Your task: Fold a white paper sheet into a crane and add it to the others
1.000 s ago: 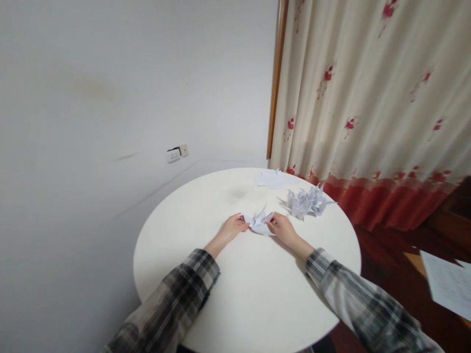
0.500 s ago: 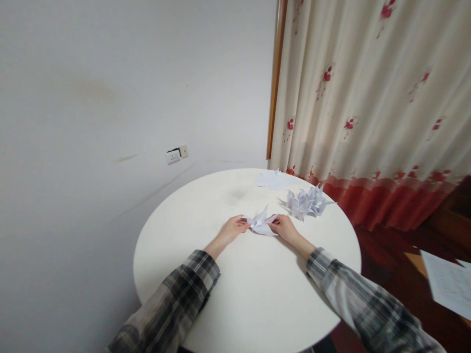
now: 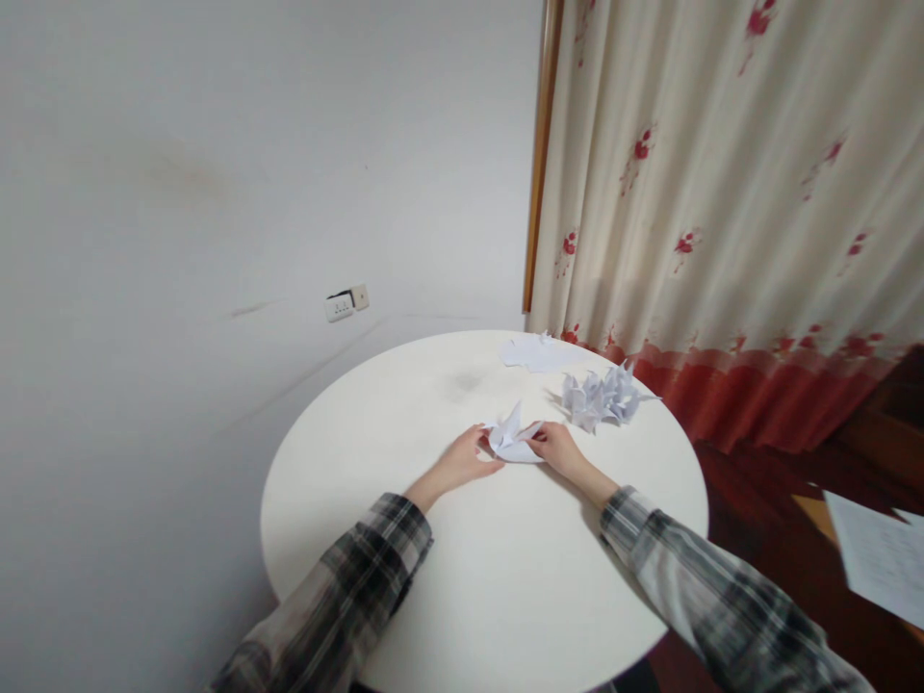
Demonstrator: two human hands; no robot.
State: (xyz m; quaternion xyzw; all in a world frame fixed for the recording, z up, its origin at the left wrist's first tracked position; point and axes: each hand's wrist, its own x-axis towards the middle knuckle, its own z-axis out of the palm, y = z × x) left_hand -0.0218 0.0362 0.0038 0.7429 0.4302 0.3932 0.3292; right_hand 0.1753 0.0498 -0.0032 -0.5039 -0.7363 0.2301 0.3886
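Note:
A white folded paper crane (image 3: 511,443) lies low over the middle of the round table, its points sticking up. My left hand (image 3: 462,460) is at its left end, fingers curled against the far side and thumb stretched along the near side. The paper partly hides those fingertips. On the other side, my right hand (image 3: 559,449) pinches the crane's right wing between thumb and fingers.
A heap of white folded paper cranes (image 3: 604,397) sits right of my right hand. Flat white sheets (image 3: 538,353) lie at the far edge of the white round table (image 3: 505,577). A wall with a socket (image 3: 339,307) is behind, a curtain (image 3: 685,192) at right.
My left hand has shifted its hold: the thumb has come down and forward, away from the fingers, and the crane's left wing has tilted. My right hand stays nearly still.

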